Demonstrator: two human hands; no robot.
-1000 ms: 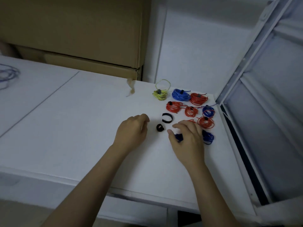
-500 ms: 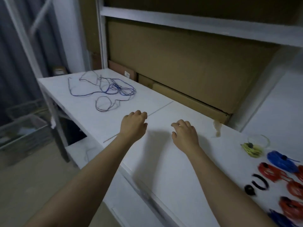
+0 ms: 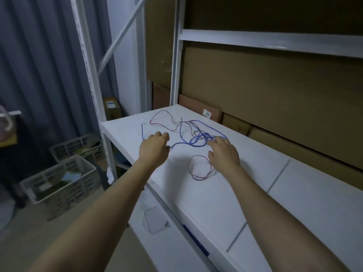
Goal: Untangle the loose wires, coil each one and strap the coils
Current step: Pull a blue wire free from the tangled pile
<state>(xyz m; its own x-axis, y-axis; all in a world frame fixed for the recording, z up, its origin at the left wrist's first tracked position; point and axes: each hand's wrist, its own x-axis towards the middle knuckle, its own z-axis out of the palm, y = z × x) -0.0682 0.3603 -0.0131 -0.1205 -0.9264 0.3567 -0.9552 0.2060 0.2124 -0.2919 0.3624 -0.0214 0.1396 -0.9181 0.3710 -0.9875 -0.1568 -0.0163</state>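
Note:
A tangle of loose wires point(image 3: 198, 137) lies on the white shelf top point(image 3: 216, 197): blue strands knotted in the middle, a thin red strand point(image 3: 161, 119) looping behind and another red loop point(image 3: 200, 167) in front. My left hand point(image 3: 154, 148) hovers at the tangle's left side, fingers loosely curled, holding nothing. Over the tangle's right edge reaches my right hand point(image 3: 224, 152), its fingertips at the blue knot; I cannot tell whether they touch it. The finished coils and straps are out of view.
Cardboard boxes point(image 3: 275, 91) fill the rack behind the shelf top. A white upright point(image 3: 174, 61) stands at the back left corner. Grey plastic crates point(image 3: 60, 181) sit on the floor to the left, below the shelf edge.
The view has swung left from the strapped coils to the loose tangle. Both hands have left the coil area and reached out to the tangled wires.

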